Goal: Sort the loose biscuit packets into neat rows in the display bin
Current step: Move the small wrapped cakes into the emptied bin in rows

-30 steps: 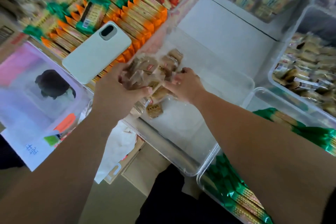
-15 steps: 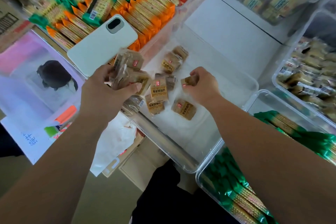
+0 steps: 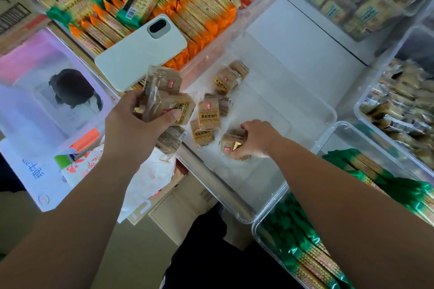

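Fingers of left hand (image 3: pixel 131 124) clutch several biscuit packets (image 3: pixel 168 98); right hand (image 3: pixel 257 139) grips one packet (image 3: pixel 231 144) in bin (image 3: pixel 305 103).

Not much of the person to go on: we just see two bare forearms (image 3: pixel 75 213) ending in the left hand (image 3: pixel 131 129) and right hand (image 3: pixel 258 141). Lower down we spot plain black clothing (image 3: pixel 211 260); can't tell which garment.

The left hand's (image 3: pixel 131 129) fingertips are hidden behind the bundle of packets (image 3: pixel 168 98) it grips; how many it holds cannot be told. The right hand (image 3: pixel 257 139) covers much of one packet (image 3: pixel 229 145). The phone (image 3: pixel 141 54) hides part of the orange packets (image 3: pixel 204 14). The bin of green packets (image 3: pixel 254 230) is cut off by the bottom and right edges. The upper bins (image 3: pixel 352 7) are blurred.
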`<state>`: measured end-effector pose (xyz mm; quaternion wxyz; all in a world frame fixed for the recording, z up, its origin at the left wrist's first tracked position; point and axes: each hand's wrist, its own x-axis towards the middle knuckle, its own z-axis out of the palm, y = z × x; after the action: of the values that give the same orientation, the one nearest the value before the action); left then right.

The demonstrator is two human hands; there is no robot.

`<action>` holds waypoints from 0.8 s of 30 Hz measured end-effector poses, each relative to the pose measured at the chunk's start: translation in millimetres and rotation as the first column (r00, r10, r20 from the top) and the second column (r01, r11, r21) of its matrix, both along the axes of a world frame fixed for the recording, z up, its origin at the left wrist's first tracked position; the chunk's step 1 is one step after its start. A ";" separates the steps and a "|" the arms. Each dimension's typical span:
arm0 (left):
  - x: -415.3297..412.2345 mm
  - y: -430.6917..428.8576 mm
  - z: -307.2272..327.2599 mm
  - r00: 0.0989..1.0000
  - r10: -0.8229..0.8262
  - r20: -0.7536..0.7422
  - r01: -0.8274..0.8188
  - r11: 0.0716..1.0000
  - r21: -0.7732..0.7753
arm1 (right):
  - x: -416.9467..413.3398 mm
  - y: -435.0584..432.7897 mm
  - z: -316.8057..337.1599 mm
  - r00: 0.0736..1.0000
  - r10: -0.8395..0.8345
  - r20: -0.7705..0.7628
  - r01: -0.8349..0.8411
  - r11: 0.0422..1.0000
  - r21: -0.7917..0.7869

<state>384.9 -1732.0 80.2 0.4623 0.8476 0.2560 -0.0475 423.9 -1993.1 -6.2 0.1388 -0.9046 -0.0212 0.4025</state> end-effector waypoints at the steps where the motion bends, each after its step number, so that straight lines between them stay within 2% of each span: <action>1: 0.7 -0.6 0.2 1.000 0.006 0.001 -0.006 1.000 -0.008 | -1.3 0.9 -0.4 0.999 -0.011 -0.030 0.011 1.000 0.028; 4: 2.5 -1.2 0.1 1.000 0.021 -0.001 -0.021 0.999 -0.041 | -3.6 3.6 2.7 0.994 0.030 -0.102 -0.024 0.998 0.060; 7: 3.0 1.2 -0.5 1.000 0.017 0.000 -0.017 0.998 -0.063 | 2.7 1.2 15.3 0.995 0.043 -0.095 -0.032 0.993 0.114; 10: 3.9 4.3 -0.8 1.000 -0.018 0.002 0.018 0.998 -0.067 | 16.4 -4.6 40.8 0.980 -0.086 -0.177 0.140 0.938 0.318; 13: 4.4 5.1 -0.3 1.000 -0.024 0.007 0.024 0.998 -0.061 | 24.6 9.0 54.4 0.907 -0.268 -0.323 0.401 0.783 0.476; 15: 4.0 5.4 -0.5 1.000 -0.017 0.008 0.018 0.998 -0.065 | 27.7 29.2 43.7 0.856 -0.376 -0.354 0.511 0.718 0.472; 17: 3.2 5.9 -0.9 1.000 -0.015 0.007 0.016 0.997 -0.074 | 25.8 50.4 30.7 0.821 -0.438 -0.367 0.569 0.686 0.454; 20: 2.8 6.3 -1.8 1.000 -0.008 0.014 0.009 0.996 -0.091 | 22.2 70.3 16.6 0.745 -0.514 -0.425 0.666 0.586 0.461; 22: 3.4 6.3 -1.4 1.000 -0.002 0.017 0.004 0.995 -0.101 | 18.9 75.4 13.3 0.732 -0.530 -0.429 0.682 0.552 0.481; 24: 3.6 6.6 -1.4 1.000 0.006 0.022 -0.004 0.993 -0.120 | 17.8 72.0 14.0 0.760 -0.530 -0.375 0.648 0.571 0.504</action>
<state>388.5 -1725.4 78.8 0.5153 0.8182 0.2497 -0.0521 441.7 -1921.1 7.8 0.5488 -0.7233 0.1672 0.3844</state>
